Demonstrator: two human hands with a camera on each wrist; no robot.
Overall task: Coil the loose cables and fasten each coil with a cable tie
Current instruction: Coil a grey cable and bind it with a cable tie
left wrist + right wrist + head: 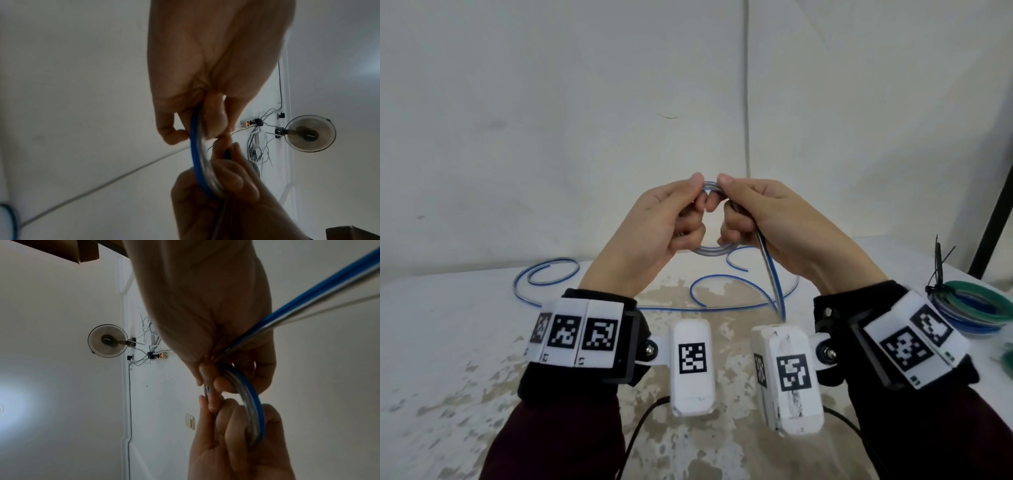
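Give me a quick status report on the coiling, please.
Both hands, left and right, grip the blue cable coil above the table. Loose tail remains. No tie on yet.

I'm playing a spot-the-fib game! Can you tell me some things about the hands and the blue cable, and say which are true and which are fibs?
1. Both hands hold the blue cable coil. True.
2. The left hand rests flat on the table. False: it is raised, gripping the coil.
3. Loose cable lies on the table. True.
4. The finished coils at the right are red. False: green and blue.
5. The right hand is empty. False: it grips the coil.
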